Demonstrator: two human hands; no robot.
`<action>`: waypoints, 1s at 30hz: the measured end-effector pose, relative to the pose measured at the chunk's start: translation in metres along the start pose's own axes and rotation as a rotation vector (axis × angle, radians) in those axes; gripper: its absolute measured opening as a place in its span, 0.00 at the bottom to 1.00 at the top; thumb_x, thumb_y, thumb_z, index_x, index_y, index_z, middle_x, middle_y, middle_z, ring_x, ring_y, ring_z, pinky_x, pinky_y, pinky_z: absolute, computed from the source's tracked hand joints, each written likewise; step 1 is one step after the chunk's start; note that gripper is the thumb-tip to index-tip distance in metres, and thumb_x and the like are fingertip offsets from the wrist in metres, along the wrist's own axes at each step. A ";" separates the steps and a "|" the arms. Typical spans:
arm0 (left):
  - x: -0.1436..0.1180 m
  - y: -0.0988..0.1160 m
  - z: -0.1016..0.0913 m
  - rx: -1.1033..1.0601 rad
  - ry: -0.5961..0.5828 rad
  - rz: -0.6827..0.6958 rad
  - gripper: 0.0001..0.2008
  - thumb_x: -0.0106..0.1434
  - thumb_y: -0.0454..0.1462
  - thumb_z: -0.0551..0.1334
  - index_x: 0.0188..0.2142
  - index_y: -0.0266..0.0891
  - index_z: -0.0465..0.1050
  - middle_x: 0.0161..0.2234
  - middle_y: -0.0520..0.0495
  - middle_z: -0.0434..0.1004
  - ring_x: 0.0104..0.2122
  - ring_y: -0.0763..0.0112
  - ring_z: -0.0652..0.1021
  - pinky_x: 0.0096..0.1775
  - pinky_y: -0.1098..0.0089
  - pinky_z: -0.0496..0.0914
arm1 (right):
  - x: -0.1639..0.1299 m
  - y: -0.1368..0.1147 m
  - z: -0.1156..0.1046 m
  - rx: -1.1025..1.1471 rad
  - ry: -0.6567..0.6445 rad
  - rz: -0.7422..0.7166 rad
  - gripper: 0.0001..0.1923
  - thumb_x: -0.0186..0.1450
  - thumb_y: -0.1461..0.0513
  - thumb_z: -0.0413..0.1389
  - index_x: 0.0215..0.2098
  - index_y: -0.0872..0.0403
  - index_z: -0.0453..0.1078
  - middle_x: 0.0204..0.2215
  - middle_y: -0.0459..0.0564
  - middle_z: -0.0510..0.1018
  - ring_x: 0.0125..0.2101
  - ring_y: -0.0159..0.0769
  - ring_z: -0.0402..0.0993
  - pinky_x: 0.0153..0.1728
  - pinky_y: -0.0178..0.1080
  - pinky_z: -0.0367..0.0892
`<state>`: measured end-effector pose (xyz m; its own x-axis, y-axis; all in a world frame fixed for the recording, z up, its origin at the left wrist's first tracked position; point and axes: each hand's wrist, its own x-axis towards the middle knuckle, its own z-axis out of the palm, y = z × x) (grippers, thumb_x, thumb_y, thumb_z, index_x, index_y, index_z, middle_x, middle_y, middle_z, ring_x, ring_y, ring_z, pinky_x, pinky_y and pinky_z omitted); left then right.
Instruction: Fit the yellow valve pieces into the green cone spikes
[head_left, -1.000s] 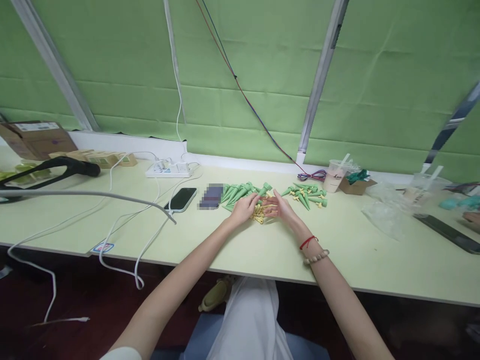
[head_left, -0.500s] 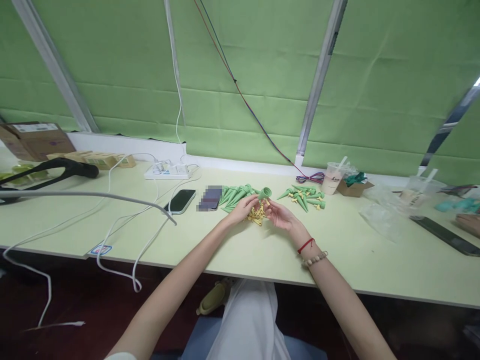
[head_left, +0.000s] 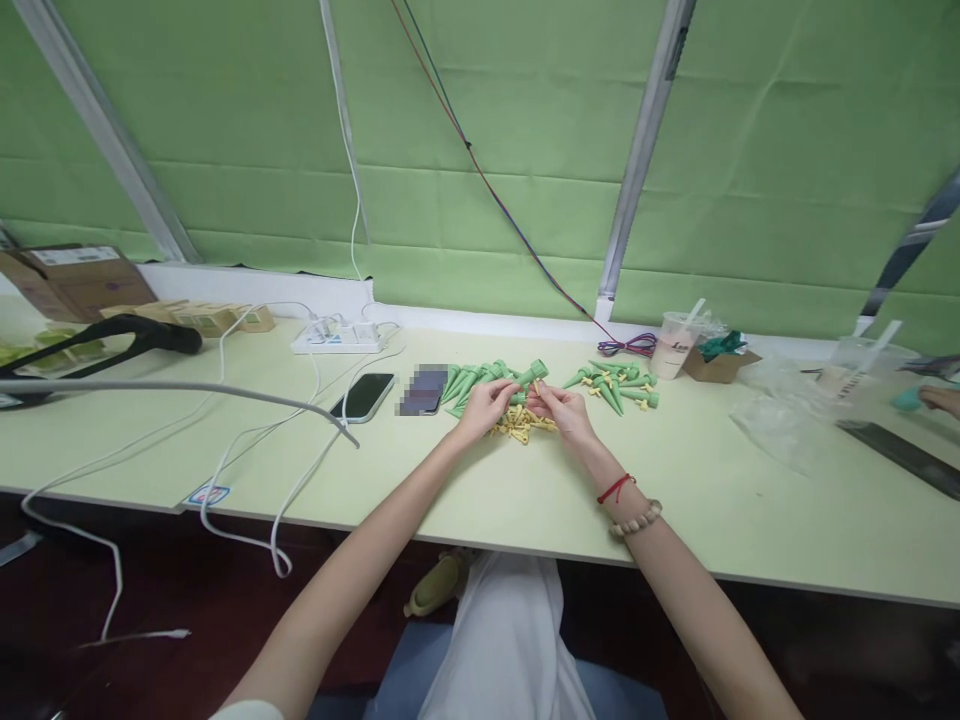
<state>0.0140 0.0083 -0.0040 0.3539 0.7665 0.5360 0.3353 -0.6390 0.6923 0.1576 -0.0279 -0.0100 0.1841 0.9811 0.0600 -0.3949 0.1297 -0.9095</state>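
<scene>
A green plastic watering spike (head_left: 534,372) is pinched in my left hand (head_left: 486,408), its wide end pointing up and to the right. Close beside it, my right hand (head_left: 564,412) has thumb and forefinger closed on a small yellow valve (head_left: 535,390) at the spike's side. Whether the two parts are joined is hard to see. Under both hands lies a pile of loose yellow valves (head_left: 521,425). Left of the hands is a heap of green spikes (head_left: 469,380). To the right rests a group of green spikes with yellow valves on them (head_left: 611,385).
Two phones, a dark-screened one (head_left: 364,397) and a partly blurred one (head_left: 424,392), lie left of the spikes. White cables cross the table (head_left: 525,500) from a power strip (head_left: 337,340). Rightward stand a drink cup (head_left: 673,345), a small box (head_left: 720,365) and another person's hand (head_left: 943,400).
The spike has turned in my hands, so its open cup no longer faces me. My right fingers have closed in at its side. Another person's hand has appeared at the far right.
</scene>
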 end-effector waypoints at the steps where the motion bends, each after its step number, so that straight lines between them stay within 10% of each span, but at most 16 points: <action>1: 0.000 -0.001 0.001 0.017 0.011 -0.003 0.16 0.61 0.42 0.52 0.30 0.35 0.75 0.23 0.51 0.73 0.21 0.75 0.66 0.25 0.74 0.59 | -0.001 0.000 0.000 -0.008 0.004 -0.007 0.10 0.51 0.59 0.64 0.24 0.59 0.74 0.20 0.47 0.78 0.21 0.26 0.74 0.27 0.27 0.72; 13: -0.001 -0.007 -0.002 0.175 0.067 -0.020 0.16 0.60 0.45 0.55 0.35 0.41 0.79 0.32 0.47 0.80 0.24 0.71 0.71 0.32 0.71 0.61 | -0.003 -0.001 -0.001 -0.218 0.049 -0.153 0.14 0.49 0.54 0.63 0.22 0.59 0.74 0.20 0.49 0.77 0.21 0.32 0.73 0.27 0.34 0.70; 19: -0.003 -0.004 -0.001 0.131 0.061 -0.015 0.17 0.59 0.46 0.55 0.32 0.39 0.79 0.23 0.48 0.77 0.22 0.71 0.70 0.31 0.70 0.61 | -0.008 0.000 -0.007 -0.616 0.122 -0.548 0.17 0.55 0.52 0.58 0.17 0.55 0.70 0.19 0.49 0.74 0.25 0.35 0.71 0.31 0.36 0.66; 30: 0.004 -0.003 -0.011 -0.105 -0.076 0.045 0.21 0.60 0.47 0.53 0.20 0.35 0.72 0.22 0.49 0.73 0.27 0.71 0.70 0.34 0.70 0.64 | -0.006 -0.014 -0.003 0.234 -0.415 0.264 0.11 0.62 0.57 0.54 0.36 0.56 0.72 0.24 0.44 0.75 0.25 0.25 0.72 0.32 0.29 0.73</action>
<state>0.0050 0.0136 0.0012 0.4331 0.7273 0.5324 0.2259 -0.6594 0.7170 0.1646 -0.0362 0.0014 -0.3002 0.9530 0.0421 -0.5781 -0.1467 -0.8027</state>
